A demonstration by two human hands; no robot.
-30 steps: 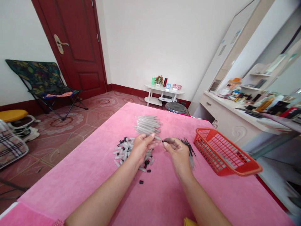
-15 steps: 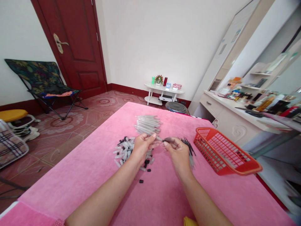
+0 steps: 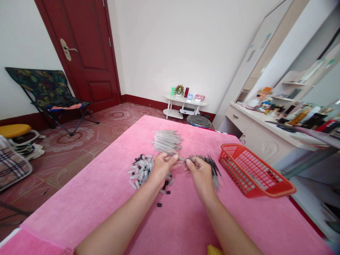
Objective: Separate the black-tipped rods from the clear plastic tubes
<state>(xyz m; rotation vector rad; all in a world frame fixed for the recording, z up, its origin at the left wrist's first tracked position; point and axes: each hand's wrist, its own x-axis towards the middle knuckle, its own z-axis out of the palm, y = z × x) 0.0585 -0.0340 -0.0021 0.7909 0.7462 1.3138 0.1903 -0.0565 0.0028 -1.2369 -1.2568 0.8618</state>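
Note:
My left hand [image 3: 163, 168] is closed round a slim translucent grey pen barrel [image 3: 181, 159], which points to the right. The fingertips of my right hand [image 3: 199, 171] pinch together at the barrel's right end; a dark slender piece shows above them, its exact kind hard to make out. Beyond my left hand lies a stack of translucent pen barrels [image 3: 167, 140]. Beside and partly under that hand is a heap of clear and black pen caps [image 3: 143, 169]. Thin black-ended pen refills [image 3: 212, 164] lie in a pile just right of my right hand, which partly hides them.
A red plastic basket [image 3: 247, 177] stands on the pink cloth-covered table [image 3: 106, 191] at the right. Two loose black pieces, one a small cap [image 3: 159, 205], lie near my forearms. A yellow item [image 3: 214, 250] shows at the near edge. A cluttered dresser [image 3: 265, 131] stands beyond the basket.
The black tip visible between my hands is now out of sight, with my right fingertips up against the barrel's end. Both hands have otherwise hardly moved.

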